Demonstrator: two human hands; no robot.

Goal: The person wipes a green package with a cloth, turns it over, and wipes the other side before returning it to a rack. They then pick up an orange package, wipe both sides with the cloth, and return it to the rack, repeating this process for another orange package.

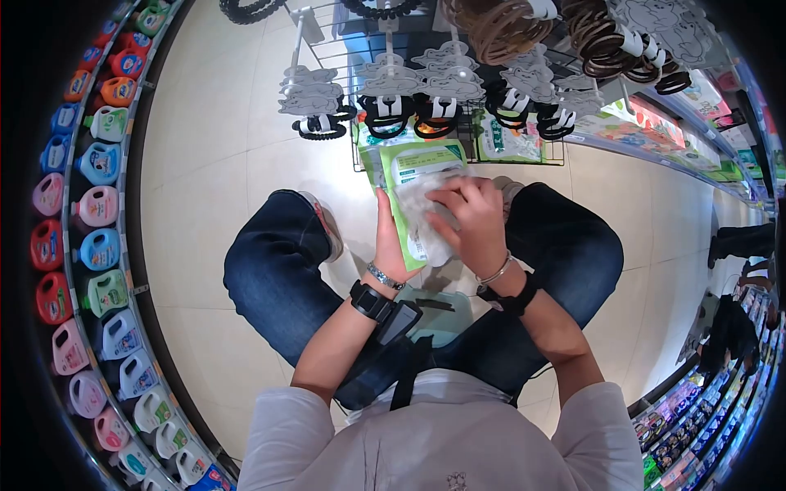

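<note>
In the head view my left hand (390, 237) is wrapped around the left edge of a flat green and white packet (424, 155), holding it tilted in front of my knees. A second green packet (373, 168) shows partly behind it. My right hand (476, 214) has bent fingers closed on a crumpled white wipe (419, 203), which lies against the packet's front. The wipe and fingers hide much of the packet's printing.
Ahead stands a wire rack (524, 164) with more green packets (508, 135) and hanging black hair ties (385, 114). Shelves of detergent bottles (100, 204) line the left. Stocked shelves and a person in dark clothes (729, 335) are at right.
</note>
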